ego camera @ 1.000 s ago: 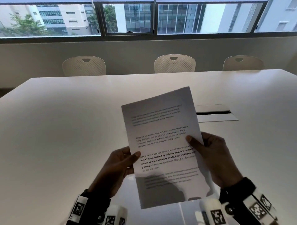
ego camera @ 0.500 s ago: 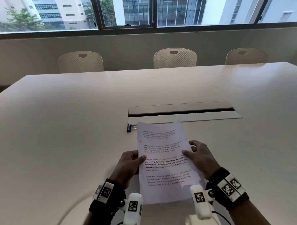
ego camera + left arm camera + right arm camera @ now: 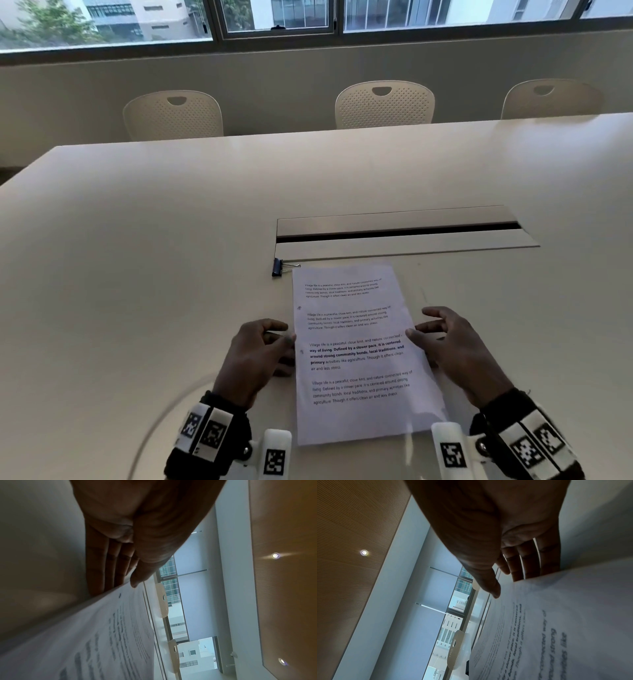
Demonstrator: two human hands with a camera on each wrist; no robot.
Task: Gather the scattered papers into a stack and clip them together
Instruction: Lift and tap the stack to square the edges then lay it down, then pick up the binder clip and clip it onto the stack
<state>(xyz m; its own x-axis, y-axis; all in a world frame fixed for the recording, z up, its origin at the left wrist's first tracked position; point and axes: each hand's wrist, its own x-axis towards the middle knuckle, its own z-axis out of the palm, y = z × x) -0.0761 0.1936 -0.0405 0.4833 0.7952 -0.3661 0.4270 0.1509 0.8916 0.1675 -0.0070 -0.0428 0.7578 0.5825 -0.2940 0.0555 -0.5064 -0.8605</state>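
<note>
A stack of printed papers (image 3: 356,349) lies on the white table (image 3: 137,274) in front of me, its near end slightly raised. A dark binder clip (image 3: 279,268) rests on the table just off the stack's far left corner. My left hand (image 3: 287,349) is at the stack's left edge. In the left wrist view its straight fingers (image 3: 102,568) reach under the papers (image 3: 102,635) and the thumb tip sits at the edge. My right hand (image 3: 421,329) is at the right edge, fingers spread. The right wrist view shows its fingers (image 3: 530,561) slipping under the papers (image 3: 556,615), thumb lifted off.
A long cable hatch (image 3: 397,233) with a dark slot is set into the table just beyond the papers and clip. Three pale perforated chairs (image 3: 383,102) stand along the far side under the windows.
The papers came down from upright in the air to lying on the table. Both thumbs have come off the top sheet and the fingers have loosened. The binder clip has come into sight.
</note>
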